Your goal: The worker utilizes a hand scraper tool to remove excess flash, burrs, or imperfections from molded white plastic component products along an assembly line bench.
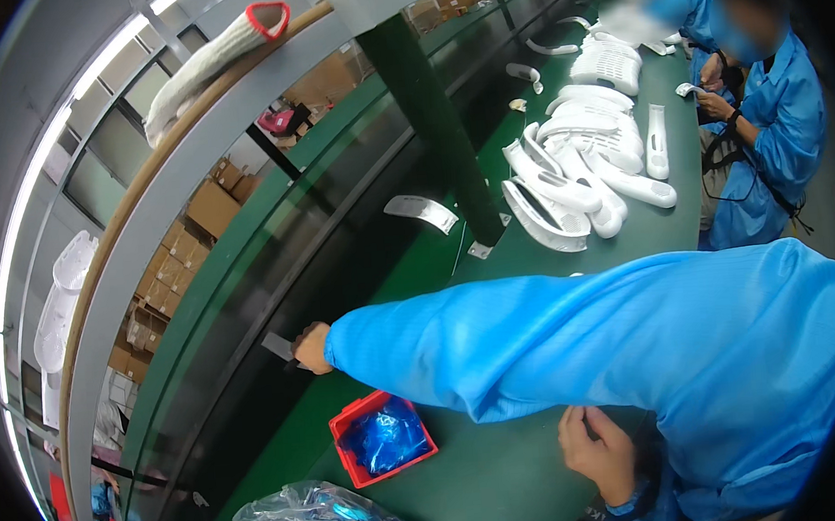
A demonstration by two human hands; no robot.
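Note:
My right arm, in a blue sleeve, stretches across the table to the left. Its hand (313, 349) is closed beside a flat pale-grey piece (276, 346) at the dark belt's edge. A small dark bit shows under the fingers; what they grip is too small to make out. Below the sleeve, my left hand (598, 453) hovers near the table's front edge. Its fingers curl loosely, with a gap between thumb and finger and nothing visible in them. A red bin (359, 470) holding blue plastic-wrapped contents stands just below the right hand.
A clear plastic bag (310, 520) of parts lies at the front. White curved plastic parts (567, 187) are heaped farther along the table; one white piece (421, 210) lies apart, near a green post (438, 133). Co-workers in blue (767, 139) sit at the right. A rail (100, 283) arches at left.

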